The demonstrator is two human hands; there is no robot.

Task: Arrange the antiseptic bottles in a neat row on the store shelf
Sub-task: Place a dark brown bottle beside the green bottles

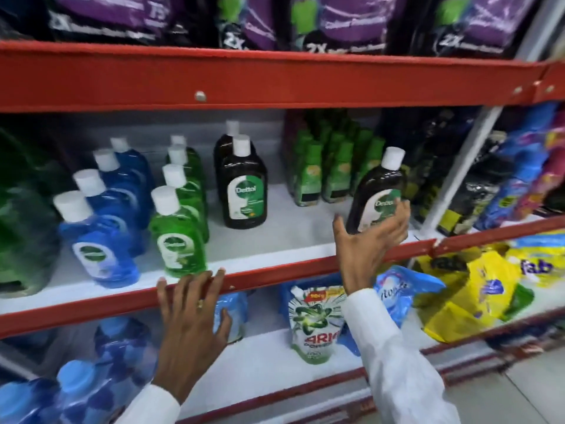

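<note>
Antiseptic bottle (377, 194), dark, stands tilted at the right of the shelf (275, 240) in the half-closed right hand (371, 240), so I judge it must next join the dark row (243, 185); the left hand (192, 313) rests open on the shelf edge.

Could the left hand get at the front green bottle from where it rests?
Probably yes. The left hand lies open on the red shelf edge, just below the front green bottle, and nothing stands between them.
</note>
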